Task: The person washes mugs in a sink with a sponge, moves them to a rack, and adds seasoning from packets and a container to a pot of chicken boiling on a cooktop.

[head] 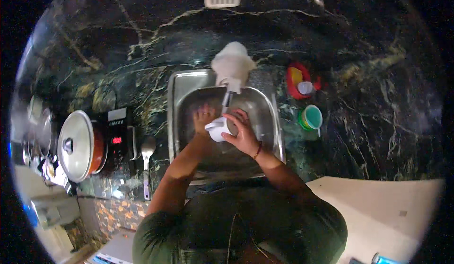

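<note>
A white mug [219,131] is tilted over the sink basin, its handle toward the left. The thumb and fingers of my right hand [243,131] grip it from the right, just below the spout of the tap [228,99]. My left hand [204,117] is lower in the stainless steel sink [173,122], beside the mug, with its fingers apart and nothing visible in them. I cannot tell whether it touches the basin. A bulky white tap body [234,63] stands at the sink's back edge.
Right of the sink are a red holder [292,83] with a yellow sponge [296,75] and a green tub [312,117]. To the left, a spatula [146,164] lies near an induction cooktop [118,154] with a lit display, bearing a lidded orange pot [96,150]. Dark marble countertop [354,129] surrounds the sink.
</note>
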Motion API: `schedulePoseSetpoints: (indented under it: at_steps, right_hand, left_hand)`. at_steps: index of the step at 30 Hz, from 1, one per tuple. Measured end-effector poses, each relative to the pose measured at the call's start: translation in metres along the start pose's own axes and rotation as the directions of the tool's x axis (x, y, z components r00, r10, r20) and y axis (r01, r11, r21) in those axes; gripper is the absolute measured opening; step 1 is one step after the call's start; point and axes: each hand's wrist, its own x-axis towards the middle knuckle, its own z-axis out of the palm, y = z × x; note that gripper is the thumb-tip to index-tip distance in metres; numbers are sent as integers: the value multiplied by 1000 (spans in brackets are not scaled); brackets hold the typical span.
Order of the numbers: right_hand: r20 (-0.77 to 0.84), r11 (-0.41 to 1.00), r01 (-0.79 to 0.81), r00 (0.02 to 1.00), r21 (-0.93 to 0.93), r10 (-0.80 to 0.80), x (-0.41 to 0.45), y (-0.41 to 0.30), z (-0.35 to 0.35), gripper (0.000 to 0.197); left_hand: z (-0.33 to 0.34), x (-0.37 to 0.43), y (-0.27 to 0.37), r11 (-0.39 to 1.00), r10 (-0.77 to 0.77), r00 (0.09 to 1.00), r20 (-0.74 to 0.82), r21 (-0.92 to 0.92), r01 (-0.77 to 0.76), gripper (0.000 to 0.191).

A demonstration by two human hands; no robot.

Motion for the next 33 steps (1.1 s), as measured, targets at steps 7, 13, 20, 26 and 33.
schedulePoseSetpoints:
  at_steps: [7, 13, 20, 26, 33]
  right_hand:
    - [122, 984, 58, 992, -168, -37, -31, 4, -33, 59]
    - [79, 979, -11, 996, -203, 27, -65, 19, -60, 62]
    - [193, 976, 20, 981, -218, 24, -77, 23, -77, 63]
    - [144, 974, -72, 984, -214, 105, -75, 7, -98, 63]
    - [-204, 868, -295, 952, -400, 229, -70, 18, -142, 59]
  left_hand:
    - [45, 9, -16, 980, 161, 880, 447, 32, -196, 76]
    - [17, 5, 34, 900, 423, 845, 329, -260, -349, 77]
    - [-23, 23, 39, -57, 187, 738, 649, -743, 667, 63]
    - [-51, -22, 18, -25, 397, 912, -104, -994, -103, 59]
    - [-28, -27, 19, -636, 508, 726, 463, -367, 679, 44]
